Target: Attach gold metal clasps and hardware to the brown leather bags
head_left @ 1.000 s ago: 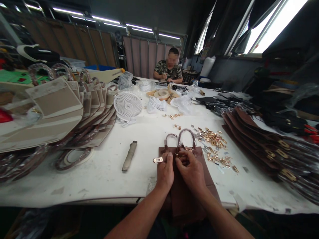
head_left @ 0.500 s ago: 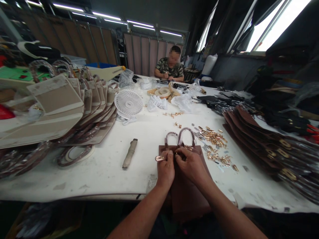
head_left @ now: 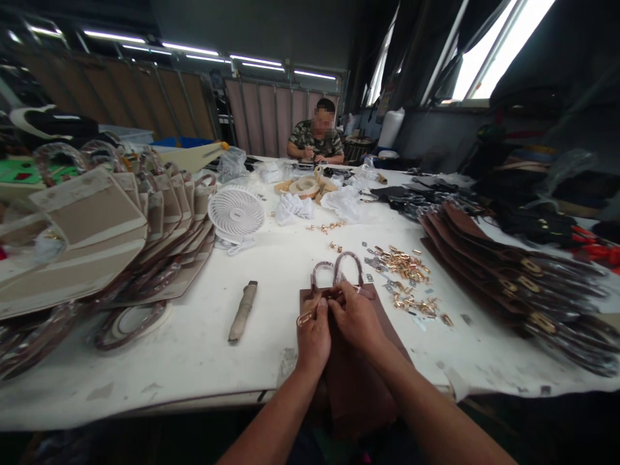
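A brown handbag (head_left: 361, 394) with plastic-wrapped handles (head_left: 349, 259) lies over the table's front edge, its lower part off the table. My left hand (head_left: 314, 332) is closed on the bag's upper part, thumb pointing away from me. Beside its fingers a gold clasp plate (head_left: 305, 318) sticks out to the left. Pressed against the bag just right of that thumb, my right hand (head_left: 357, 318) has its fingertips pinched together. Whatever lies between those fingertips is too small and covered to make out.
Loose gold fittings (head_left: 404, 265) lie right of the bag, near stacked brown bag pieces (head_left: 465, 258). A wrapped tool (head_left: 243, 311), a white fan (head_left: 236, 213) and stacked beige panels (head_left: 106, 226) are to the left. Tape rolls (head_left: 304, 186) lie farther back. A person (head_left: 317, 135) sits across the table.
The view has swung slightly right, so everything sits farther left. Both hands stay at the bag's top; the right fingers have shifted slightly, and the gold clasp plate has tilted.
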A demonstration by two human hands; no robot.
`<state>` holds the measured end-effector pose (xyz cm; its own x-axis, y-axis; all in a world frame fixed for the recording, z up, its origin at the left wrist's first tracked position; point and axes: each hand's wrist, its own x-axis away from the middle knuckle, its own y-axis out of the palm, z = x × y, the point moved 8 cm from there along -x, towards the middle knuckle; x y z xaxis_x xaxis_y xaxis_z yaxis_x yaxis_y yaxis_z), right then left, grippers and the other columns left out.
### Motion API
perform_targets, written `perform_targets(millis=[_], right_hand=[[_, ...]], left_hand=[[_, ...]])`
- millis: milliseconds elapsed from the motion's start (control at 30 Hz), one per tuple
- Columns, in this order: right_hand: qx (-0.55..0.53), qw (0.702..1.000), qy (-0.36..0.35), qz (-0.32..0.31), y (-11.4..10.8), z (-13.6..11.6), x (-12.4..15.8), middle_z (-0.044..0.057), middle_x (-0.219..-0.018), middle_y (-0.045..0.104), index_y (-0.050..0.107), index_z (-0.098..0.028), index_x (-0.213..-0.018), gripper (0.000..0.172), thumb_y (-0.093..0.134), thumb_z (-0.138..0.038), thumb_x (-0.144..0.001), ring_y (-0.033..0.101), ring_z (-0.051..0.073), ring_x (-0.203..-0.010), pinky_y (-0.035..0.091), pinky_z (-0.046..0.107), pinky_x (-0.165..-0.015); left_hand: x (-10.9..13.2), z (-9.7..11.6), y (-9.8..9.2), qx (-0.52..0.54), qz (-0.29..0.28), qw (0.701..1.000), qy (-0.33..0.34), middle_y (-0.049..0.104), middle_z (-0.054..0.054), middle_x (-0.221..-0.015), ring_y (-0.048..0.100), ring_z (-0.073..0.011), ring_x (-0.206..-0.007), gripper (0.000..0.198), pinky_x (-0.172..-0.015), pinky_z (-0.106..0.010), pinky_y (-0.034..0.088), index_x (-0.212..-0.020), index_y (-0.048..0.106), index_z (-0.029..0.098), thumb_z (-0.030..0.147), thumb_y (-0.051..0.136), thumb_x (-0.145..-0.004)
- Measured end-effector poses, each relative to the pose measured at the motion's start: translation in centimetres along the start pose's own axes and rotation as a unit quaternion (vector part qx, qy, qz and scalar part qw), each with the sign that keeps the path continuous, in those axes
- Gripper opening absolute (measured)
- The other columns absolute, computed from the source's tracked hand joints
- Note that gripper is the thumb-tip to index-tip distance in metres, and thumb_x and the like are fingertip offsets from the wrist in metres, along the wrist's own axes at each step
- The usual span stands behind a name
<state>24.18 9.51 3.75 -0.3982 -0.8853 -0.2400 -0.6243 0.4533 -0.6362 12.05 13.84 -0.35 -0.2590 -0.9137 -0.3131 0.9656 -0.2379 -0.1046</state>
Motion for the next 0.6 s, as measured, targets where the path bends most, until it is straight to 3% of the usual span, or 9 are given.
perform_targets(millis=[133, 233, 333, 467, 533, 600], right_hand=[[-0.052, 0.998, -0.005, 0.017, -0.5, -0.2, 0.8, 0.0, -0.083, 0.07, 0.064, -0.023, -0.108, 0.017, 0.067, -0.014, -0.093, 0.066, 0.019, -0.074, 0.047, 0.025, -0.068], [-0.101, 0.993, -0.037, 0.056, -3.0, 1.2, 2.7, -0.002, -0.088, 0.07, 0.066, -0.026, -0.114, 0.021, 0.068, -0.022, -0.093, 0.066, 0.017, -0.075, 0.049, 0.024, -0.069], [-0.041, 0.988, 0.0, 0.146, -8.5, 6.2, 5.5, 0.0, -0.093, 0.07, 0.07, -0.026, -0.104, 0.013, 0.062, -0.032, -0.096, 0.066, 0.018, -0.08, 0.051, 0.026, -0.074], [0.105, 0.965, 0.122, 0.209, -17.3, 15.6, 8.4, 0.004, -0.096, 0.07, 0.071, -0.021, -0.1, 0.023, 0.055, -0.038, -0.095, 0.065, 0.02, -0.078, 0.051, 0.032, -0.077], [0.138, 0.956, 0.156, 0.208, -20.1, 19.1, 8.8, 0.006, -0.1, 0.069, 0.071, -0.02, -0.101, 0.024, 0.058, -0.038, -0.093, 0.064, 0.02, -0.076, 0.049, 0.034, -0.076], [0.164, 0.951, 0.177, 0.191, -21.3, 21.4, 8.6, 0.005, -0.103, 0.068, 0.072, -0.021, -0.104, 0.023, 0.065, -0.038, -0.09, 0.063, 0.02, -0.078, 0.045, 0.032, -0.074]], left_hand=[[-0.4, -0.4, -0.1, -0.019, 0.0, 0.999, -0.048, 0.071, -0.009, -0.119, 0.062, -0.0257, -0.118, 0.041, -0.11, -0.04, 0.044, -0.113, 0.071, 0.018, 0.048, 0.046, -0.102], [-0.9, -1.3, 0.1, -0.033, -0.003, 0.994, -0.106, 0.07, -0.01, -0.122, 0.06, -0.0294, -0.124, 0.05, -0.112, -0.043, 0.042, -0.114, 0.071, 0.017, 0.058, 0.047, -0.099], [-1.0, -2.5, 0.0, -0.05, 0.005, 0.987, -0.153, 0.07, -0.011, -0.124, 0.058, -0.0326, -0.127, 0.056, -0.113, -0.047, 0.041, -0.114, 0.071, 0.018, 0.065, 0.048, -0.096], [-0.9, -3.6, 0.0, -0.057, 0.02, 0.983, -0.171, 0.068, -0.008, -0.129, 0.056, -0.0318, -0.13, 0.057, -0.115, -0.049, 0.038, -0.119, 0.07, 0.021, 0.068, 0.05, -0.094], [-0.9, -3.6, 0.2, -0.054, 0.014, 0.986, -0.158, 0.067, -0.007, -0.131, 0.054, -0.0306, -0.132, 0.057, -0.117, -0.048, 0.036, -0.12, 0.069, 0.022, 0.069, 0.049, -0.094], [-1.1, -3.4, 0.3, -0.051, 0.012, 0.987, -0.149, 0.067, -0.007, -0.132, 0.054, -0.0302, -0.132, 0.057, -0.117, -0.048, 0.036, -0.12, 0.069, 0.023, 0.07, 0.05, -0.093]])
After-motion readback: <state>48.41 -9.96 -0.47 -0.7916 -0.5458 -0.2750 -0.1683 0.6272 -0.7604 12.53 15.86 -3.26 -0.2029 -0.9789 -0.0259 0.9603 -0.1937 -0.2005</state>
